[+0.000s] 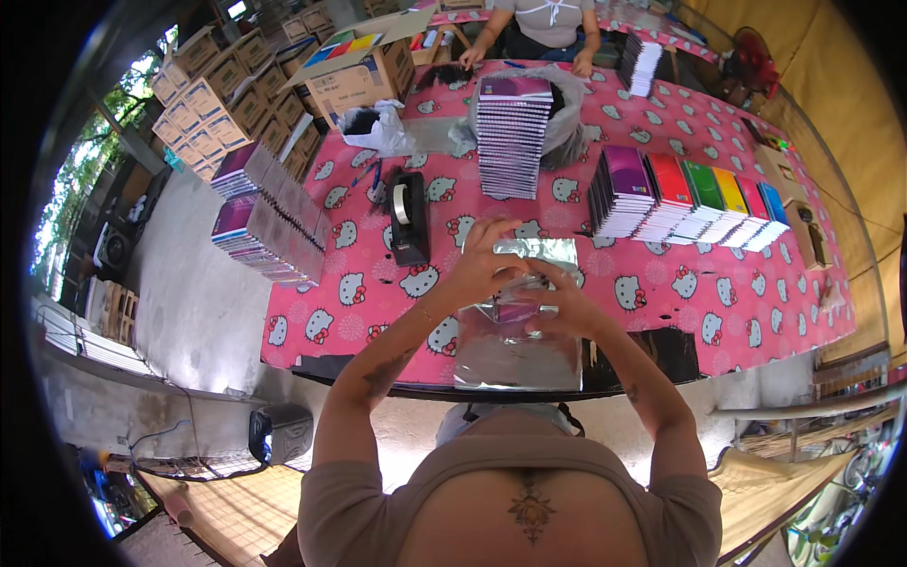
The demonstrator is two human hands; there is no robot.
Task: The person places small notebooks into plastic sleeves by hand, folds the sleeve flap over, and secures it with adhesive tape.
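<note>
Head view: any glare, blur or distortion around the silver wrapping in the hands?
Head view: silver wrapping throws bright glare between left hand and right hand; fisheye bends the table edge; dark vignette at the rim; centre fairly sharp.

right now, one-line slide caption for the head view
Both hands, left hand and right hand, grip a clear-wrapped bundle on a pink patterned table.

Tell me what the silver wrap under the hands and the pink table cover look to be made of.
Silver wrap: likely thin plastic film or foil with a glossy metallic finish; it creases and throws bright glare. Both hands, left hand and right hand, press on it. Table cover: probably printed vinyl or oilcloth, smooth with a faint sheen, though coated cloth is possible.
</note>
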